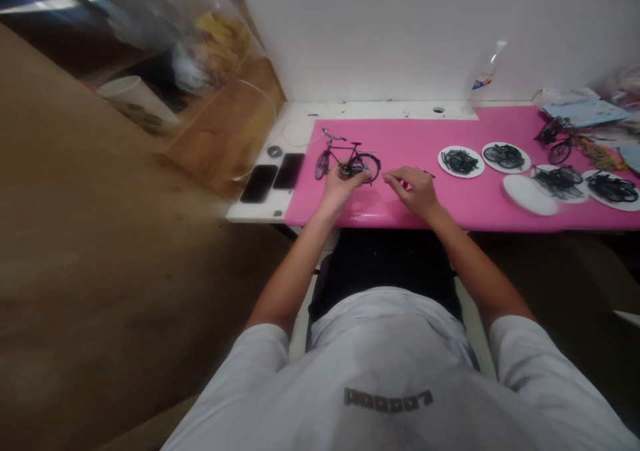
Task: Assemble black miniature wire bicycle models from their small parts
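A model bicycle [353,155] stands toward the left edge of the worktop [400,212]. The left hand [341,180] curls closed round its lower rear, presumably to steady it; the right hand [417,187], fingertips pinched just beside the rear wheel [379,169], appears to hold a slim dark rod [427,173]. Plates [463,175] of dark parts [457,161] lie rightward, probably for easy reach. The bicycle is black and thin-framed.
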`<state>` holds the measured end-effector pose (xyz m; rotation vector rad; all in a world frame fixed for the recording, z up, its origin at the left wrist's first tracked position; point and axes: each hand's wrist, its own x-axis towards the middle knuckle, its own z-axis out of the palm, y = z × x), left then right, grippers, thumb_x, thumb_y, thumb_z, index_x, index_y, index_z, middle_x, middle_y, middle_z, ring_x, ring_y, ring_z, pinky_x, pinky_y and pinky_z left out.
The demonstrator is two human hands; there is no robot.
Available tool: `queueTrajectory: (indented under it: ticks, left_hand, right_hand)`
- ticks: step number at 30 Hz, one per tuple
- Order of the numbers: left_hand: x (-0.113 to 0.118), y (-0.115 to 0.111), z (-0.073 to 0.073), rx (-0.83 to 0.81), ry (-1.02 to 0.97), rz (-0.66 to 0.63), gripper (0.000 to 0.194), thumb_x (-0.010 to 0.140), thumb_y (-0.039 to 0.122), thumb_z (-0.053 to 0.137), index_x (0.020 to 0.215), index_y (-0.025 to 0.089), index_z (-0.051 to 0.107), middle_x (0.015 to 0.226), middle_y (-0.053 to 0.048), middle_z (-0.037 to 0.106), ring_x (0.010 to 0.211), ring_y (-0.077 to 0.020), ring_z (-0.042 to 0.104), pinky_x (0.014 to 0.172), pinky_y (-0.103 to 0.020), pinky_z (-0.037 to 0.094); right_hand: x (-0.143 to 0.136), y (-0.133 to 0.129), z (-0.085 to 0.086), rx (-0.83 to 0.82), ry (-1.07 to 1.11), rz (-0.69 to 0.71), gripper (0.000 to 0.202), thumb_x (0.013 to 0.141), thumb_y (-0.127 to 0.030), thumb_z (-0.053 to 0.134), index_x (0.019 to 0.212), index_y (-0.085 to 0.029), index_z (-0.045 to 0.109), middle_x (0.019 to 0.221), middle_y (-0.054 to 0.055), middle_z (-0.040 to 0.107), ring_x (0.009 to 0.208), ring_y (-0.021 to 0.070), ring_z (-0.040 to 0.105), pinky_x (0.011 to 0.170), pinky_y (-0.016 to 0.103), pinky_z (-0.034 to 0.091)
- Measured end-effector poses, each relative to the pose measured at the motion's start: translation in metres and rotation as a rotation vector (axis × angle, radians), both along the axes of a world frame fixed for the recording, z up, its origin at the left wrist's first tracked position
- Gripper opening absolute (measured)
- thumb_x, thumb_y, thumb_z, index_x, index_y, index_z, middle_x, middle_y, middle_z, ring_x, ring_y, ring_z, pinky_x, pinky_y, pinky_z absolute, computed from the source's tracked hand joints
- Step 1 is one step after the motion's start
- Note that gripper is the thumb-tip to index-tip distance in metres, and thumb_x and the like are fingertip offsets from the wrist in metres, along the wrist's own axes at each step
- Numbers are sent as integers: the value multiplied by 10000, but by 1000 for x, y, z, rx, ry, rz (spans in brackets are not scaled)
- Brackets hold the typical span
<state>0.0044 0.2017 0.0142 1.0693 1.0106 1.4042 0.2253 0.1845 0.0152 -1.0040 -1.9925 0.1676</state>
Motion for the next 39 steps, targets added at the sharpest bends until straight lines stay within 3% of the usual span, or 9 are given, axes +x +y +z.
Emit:
queueTrajectory:
  ticks: [5, 9, 14, 19, 26, 32, 39]
  left_hand:
    - [-4, 6, -2, -70, -26, 24, 502, 662, 304, 978, 1014, 199, 636, 991, -57, 772, 905, -192, 767, 788, -301, 599]
    - [-4, 6, -3, -55, -14, -3, 490, 677, 325, 974, 1024, 196, 653, 1033, -78, 780, 912, -193, 765, 785, -301, 584]
    - [-3, 4, -2, -24, 4, -40, 493, 673, 364, 978, 1038, 199, 690, 1050, -99, 807, 928, -208, 775, 757, -292, 565]
    - [-4, 5, -4, -16, 15, -72, 493, 684, 373, 984, 1049, 200, 700, 1043, -104, 813, 931, -216, 785, 773, -304, 570]
    - [-3, 2, -2, -11, 23, -88, 538, 676, 382, 1002, 1061, 193, 678, 1029, -82, 807, 903, -192, 773, 760, -290, 552]
    - [-3, 0, 2, 19, 25, -92, 542, 660, 370, 1020, 1050, 189, 690, 1045, -86, 807, 912, -189, 759, 750, -280, 556]
    - [-2, -2, 4, 42, 30, -114, 528, 672, 346, 1028, 1061, 193, 706, 1026, -89, 809, 943, -211, 767, 750, -288, 563]
  right_hand:
    - [24, 23, -8, -110, -134, -222, 433, 1155, -476, 498, 1130, -212, 841, 1120, 131, 843, 1034, 287, 726, 956, 423, 545]
    - [36, 33, -19, -239, -369, -283, 347, 1118, -332, 542, 1191, -183, 847, 1227, 173, 816, 1197, 359, 641, 942, 462, 525]
    - [44, 35, -24, -342, -578, -283, 276, 1064, -291, 636, 1068, -171, 885, 1173, 197, 814, 1136, 376, 625, 936, 502, 530]
    - [41, 32, -19, -368, -570, -305, 204, 1035, -220, 689, 1029, -166, 885, 1141, 192, 813, 1125, 372, 650, 916, 484, 542]
    - [29, 25, -11, -376, -704, -383, 261, 1044, -165, 622, 1128, -55, 844, 1256, 277, 767, 1228, 416, 647, 922, 462, 524]
    - [39, 24, -7, -463, -610, -373, 244, 1026, -168, 645, 1106, -154, 876, 1155, 200, 837, 1084, 354, 755, 896, 421, 547]
    - [36, 22, -5, -422, -700, -378, 293, 1014, -161, 567, 1016, -127, 858, 1170, 238, 812, 1049, 360, 742, 863, 437, 557]
